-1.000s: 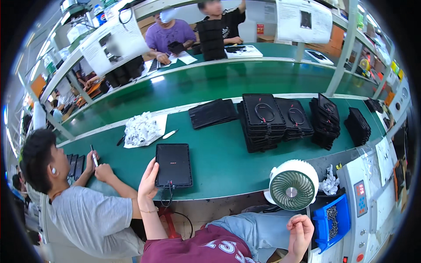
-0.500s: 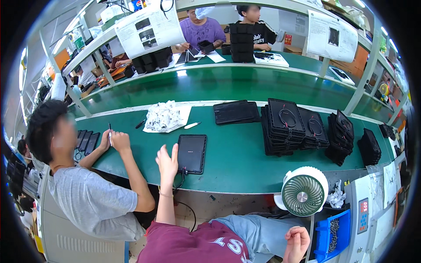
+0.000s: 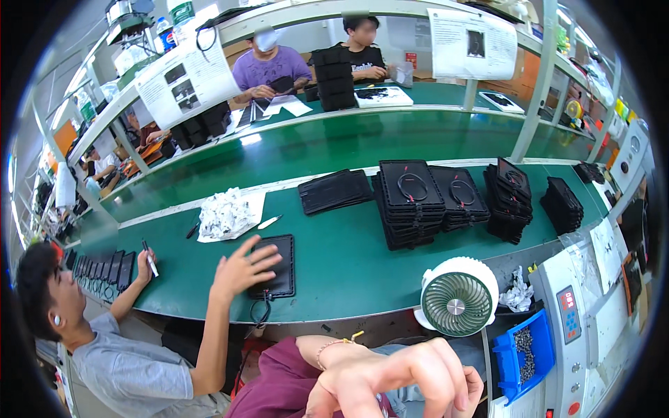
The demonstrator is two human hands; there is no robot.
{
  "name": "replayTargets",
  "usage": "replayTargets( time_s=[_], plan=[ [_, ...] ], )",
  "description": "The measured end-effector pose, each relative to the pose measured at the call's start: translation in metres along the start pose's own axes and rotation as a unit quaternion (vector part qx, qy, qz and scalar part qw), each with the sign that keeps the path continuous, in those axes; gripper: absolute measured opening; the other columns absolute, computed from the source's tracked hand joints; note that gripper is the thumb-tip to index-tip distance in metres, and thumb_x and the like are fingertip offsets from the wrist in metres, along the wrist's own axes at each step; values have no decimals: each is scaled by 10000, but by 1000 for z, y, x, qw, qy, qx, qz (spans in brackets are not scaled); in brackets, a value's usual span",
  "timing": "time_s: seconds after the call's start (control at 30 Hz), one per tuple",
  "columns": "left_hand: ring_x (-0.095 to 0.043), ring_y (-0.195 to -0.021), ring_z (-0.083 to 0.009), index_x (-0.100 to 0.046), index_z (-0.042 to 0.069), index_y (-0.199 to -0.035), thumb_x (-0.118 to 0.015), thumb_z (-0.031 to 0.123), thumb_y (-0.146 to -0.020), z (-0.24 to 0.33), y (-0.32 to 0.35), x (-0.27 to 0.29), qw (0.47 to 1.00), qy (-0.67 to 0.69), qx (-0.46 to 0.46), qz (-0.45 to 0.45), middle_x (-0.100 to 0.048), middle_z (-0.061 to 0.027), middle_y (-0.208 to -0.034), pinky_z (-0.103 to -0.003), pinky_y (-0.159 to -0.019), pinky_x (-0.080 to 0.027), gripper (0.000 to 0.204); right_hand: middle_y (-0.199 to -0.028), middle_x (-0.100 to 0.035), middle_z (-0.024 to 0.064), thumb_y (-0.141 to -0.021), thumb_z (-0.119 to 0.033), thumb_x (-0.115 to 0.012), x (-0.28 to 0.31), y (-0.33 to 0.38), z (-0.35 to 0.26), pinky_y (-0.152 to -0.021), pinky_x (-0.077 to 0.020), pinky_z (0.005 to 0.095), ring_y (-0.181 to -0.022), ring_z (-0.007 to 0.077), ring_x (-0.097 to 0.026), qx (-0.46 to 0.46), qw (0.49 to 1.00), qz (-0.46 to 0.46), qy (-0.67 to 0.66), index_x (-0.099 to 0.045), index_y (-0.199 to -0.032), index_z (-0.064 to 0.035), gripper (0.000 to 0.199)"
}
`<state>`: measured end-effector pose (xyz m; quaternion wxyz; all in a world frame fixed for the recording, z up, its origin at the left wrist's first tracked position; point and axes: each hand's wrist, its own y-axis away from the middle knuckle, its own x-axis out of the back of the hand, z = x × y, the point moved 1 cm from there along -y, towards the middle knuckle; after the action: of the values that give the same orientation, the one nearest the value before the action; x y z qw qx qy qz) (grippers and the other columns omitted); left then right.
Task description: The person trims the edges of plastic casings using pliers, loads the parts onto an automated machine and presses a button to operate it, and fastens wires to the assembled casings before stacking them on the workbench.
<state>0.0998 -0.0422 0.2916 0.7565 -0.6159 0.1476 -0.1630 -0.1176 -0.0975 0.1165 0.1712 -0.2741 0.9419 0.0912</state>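
Observation:
My left hand looms large at the lower middle, close to the camera, with a bracelet on its wrist. Its fingers bend loosely downward, and I see nothing between them. My right hand is mostly covered; I cannot make out its fingers apart from those of the left. Beyond my hands, a flat black rectangular panel lies on the green table, its cable hanging over the front edge. A co-worker's spread hand hovers over or touches the panel's left side. That co-worker's other hand holds a pen.
Behind the panel are crumpled white material, a white pen-like tool and thin black sheets. Stacked black panels rise to the right. A white fan and a blue bin of small parts stand at the near right.
My left hand has left the panel, moving right and toward the camera. The co-worker's hand has reached over to the panel. The whole view has shifted, so the table things appear further left.

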Motion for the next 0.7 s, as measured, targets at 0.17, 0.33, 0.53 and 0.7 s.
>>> replayTargets(
  time_s=[0.17,0.33,0.53,0.7],
  plan=[
    [-464,-871,-259,-678,158,-945,-331,552,-934,-15,5,-10,998,53,25,-7,-444,-146,-998,-382,-805,-459,525,-879,-585,40,-923,-98,-532,-6,5,-12,-705,-423,205,-791,103,-539,-17,999,34,22,-585,-996,-9,127],
    [-479,-851,-250,-677,169,-942,-324,605,-909,-19,3,-17,997,75,22,17,-450,-141,-994,-386,-785,-463,563,-838,-537,30,-916,-83,-509,-15,8,-21,-751,-378,225,-805,101,-479,-38,997,48,55,-563,-885,16,117],
    [-488,-842,-251,-676,171,-942,-320,622,-902,-16,10,-19,997,69,41,-5,-456,-137,-987,-372,-792,-455,575,-864,-546,7,-907,-58,-535,-13,14,-14,-736,-386,205,-799,78,-481,-100,992,74,-17,-579,-921,-1,73],
    [-475,-863,-260,-674,164,-947,-325,608,-909,-17,1,-29,996,80,30,38,-449,-131,-995,-378,-811,-443,566,-839,-550,3,-893,-66,-555,-13,5,-9,-717,-380,203,-779,79,-481,-91,993,71,-14,-578,-899,-3,67]
  ],
)
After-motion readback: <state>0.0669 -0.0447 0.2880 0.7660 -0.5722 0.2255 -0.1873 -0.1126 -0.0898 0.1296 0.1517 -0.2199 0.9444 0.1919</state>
